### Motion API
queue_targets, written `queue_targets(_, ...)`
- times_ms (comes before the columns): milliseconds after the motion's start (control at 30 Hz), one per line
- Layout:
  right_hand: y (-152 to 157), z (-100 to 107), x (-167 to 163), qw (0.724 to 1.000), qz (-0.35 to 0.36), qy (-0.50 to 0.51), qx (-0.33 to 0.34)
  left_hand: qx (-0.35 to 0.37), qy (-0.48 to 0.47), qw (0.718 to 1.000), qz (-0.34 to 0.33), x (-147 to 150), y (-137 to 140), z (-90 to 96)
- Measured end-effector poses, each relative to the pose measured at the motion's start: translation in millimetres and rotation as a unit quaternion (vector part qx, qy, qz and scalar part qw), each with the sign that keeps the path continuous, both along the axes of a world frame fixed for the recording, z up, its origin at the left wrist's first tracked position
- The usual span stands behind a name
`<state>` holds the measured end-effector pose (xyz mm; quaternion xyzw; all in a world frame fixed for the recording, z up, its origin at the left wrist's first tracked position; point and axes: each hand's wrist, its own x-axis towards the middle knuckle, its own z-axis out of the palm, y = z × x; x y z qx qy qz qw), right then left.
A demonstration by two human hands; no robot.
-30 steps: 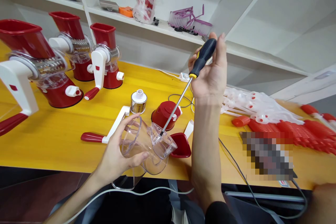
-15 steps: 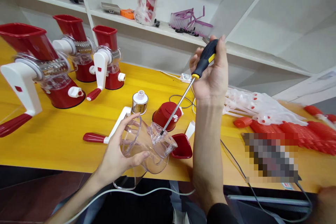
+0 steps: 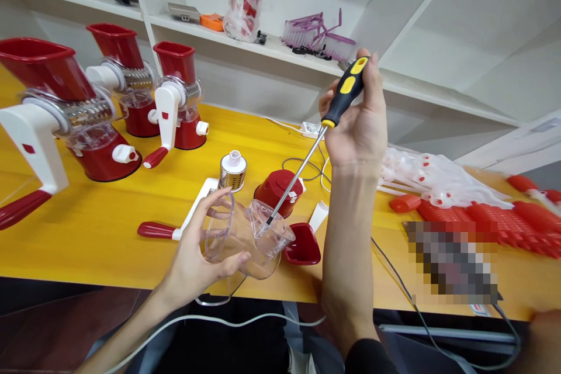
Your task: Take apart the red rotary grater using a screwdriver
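My left hand [image 3: 197,251] is wrapped round a clear plastic grater body [image 3: 263,260], tilted above the table's front edge. In my right hand [image 3: 357,123] is a screwdriver [image 3: 346,90] with a black and yellow handle. Its shaft slants down to the left, and the tip rests inside the clear body's open neck. Behind the body lie a red base [image 3: 276,190] and a red hopper [image 3: 303,245]. A metal grating drum [image 3: 234,174] with a white end stands farther back, and a white crank with a red handle [image 3: 155,230] lies to the left.
Assembled red rotary graters [image 3: 184,99] stand at the left. Bagged white cranks [image 3: 421,175] and many red handles [image 3: 486,216] lie at the right, near a pixelated object [image 3: 453,263]. A shelf [image 3: 272,47] runs behind. Cables cross the table, and a white cord [image 3: 228,322] hangs in front.
The screwdriver handle has turned in my right hand, so its yellow patches now face me. My right hand has tipped slightly to the right. My left hand keeps its hold on the clear body.
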<state>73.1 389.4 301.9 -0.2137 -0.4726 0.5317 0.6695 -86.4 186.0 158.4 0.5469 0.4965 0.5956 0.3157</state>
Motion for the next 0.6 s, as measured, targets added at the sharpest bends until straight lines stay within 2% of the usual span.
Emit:
queue_targets(133,-18,11,8,0.996,-0.012,-0.061,0.067,0.053,0.014,0.998,-0.002,0,5,-7.1)
queue_targets(333,-66,30,6,0.989,0.006,-0.026,0.142,0.101,0.043,0.994,-0.014,2,15,-16.2)
queue_targets(500,-95,31,-3,0.959,-0.122,-0.098,0.236,0.116,0.057,0.991,-0.046,2,23,-22.2)
queue_targets(600,-102,30,-4,0.959,-0.074,-0.083,0.259,0.113,0.058,0.990,-0.061,0,27,-24.9)
